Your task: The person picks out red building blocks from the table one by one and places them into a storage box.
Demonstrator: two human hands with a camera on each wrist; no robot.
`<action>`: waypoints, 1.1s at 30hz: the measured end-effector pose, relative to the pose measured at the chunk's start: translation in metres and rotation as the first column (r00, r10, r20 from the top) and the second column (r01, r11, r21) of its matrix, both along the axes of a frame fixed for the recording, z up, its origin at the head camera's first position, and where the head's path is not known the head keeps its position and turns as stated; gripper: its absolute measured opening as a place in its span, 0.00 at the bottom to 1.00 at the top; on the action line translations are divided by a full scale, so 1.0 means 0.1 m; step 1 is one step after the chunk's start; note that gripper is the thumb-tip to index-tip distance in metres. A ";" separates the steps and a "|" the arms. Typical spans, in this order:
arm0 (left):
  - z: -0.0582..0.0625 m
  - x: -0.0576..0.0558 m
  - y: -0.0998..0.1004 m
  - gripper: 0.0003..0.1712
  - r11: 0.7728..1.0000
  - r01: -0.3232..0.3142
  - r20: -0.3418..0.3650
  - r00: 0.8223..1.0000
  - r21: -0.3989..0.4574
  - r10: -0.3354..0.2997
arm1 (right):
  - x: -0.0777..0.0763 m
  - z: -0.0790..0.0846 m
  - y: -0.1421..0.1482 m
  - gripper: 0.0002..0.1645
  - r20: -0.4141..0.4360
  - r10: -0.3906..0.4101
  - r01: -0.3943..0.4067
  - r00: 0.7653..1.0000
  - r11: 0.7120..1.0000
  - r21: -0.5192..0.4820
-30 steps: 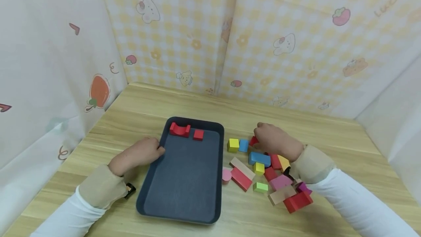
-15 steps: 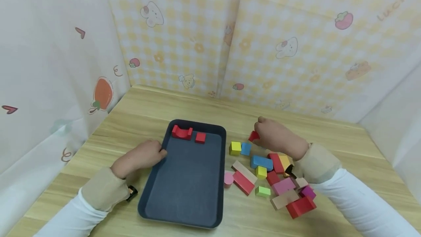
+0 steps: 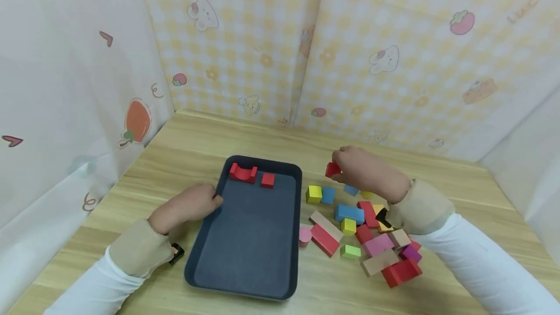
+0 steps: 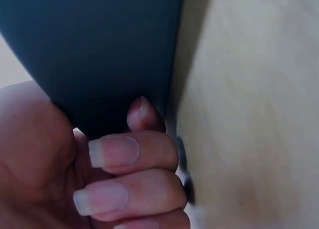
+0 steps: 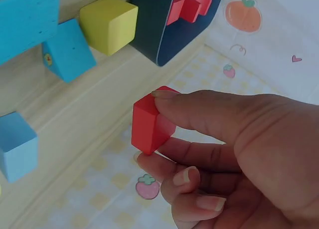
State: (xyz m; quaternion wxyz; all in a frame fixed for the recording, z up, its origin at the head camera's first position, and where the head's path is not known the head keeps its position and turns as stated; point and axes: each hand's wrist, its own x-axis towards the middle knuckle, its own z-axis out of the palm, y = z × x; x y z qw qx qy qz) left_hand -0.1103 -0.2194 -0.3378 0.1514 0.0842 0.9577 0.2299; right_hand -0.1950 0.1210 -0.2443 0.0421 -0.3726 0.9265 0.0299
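Between thumb and fingers my right hand (image 3: 365, 171) pinches a small red block (image 5: 149, 120), held above the table behind the loose blocks. With its fingers curled, my left hand (image 3: 188, 208) grips the left wall of a dark rectangular tray (image 3: 245, 237); the left wrist view shows the thumb side and fingertips around that wall (image 4: 99, 49). Inside the tray, at its far end, lie a red block with a curved notch (image 3: 242, 173) and a red square block (image 3: 268, 180). Nearest below the right hand are a yellow cube (image 3: 313, 194) and a blue block (image 3: 328, 195).
Right of the tray, several blocks lie loosely heaped, among them a long blue block (image 3: 349, 214), a pink cylinder (image 3: 305, 236), a green block (image 3: 350, 252) and a red notched block (image 3: 401, 272). A patterned curtain (image 3: 271, 52) hangs behind the wooden table (image 3: 210, 130).
My right hand has lifted the red block off the table and carried it slightly up and left, uncovering blue and yellow blocks beneath. The left hand stays at the tray.
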 end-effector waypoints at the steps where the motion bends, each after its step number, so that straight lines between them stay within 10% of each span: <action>1: 0.00 0.00 0.00 0.19 1.000 0.001 0.001 1.000 -0.002 -0.001 | 0.00 0.01 -0.01 0.14 -0.003 0.012 -0.012 1.000 1.000 -0.008; 14: 0.10 0.05 0.02 0.21 1.000 -0.012 -0.010 1.000 0.024 0.012 | 0.08 0.02 -0.39 0.14 -0.043 0.125 -0.126 0.991 0.992 -0.011; 33: 0.05 0.05 0.03 0.22 1.000 -0.014 -0.025 1.000 0.017 0.015 | 0.03 -0.36 -0.78 0.15 0.001 0.162 -0.161 0.987 0.985 0.062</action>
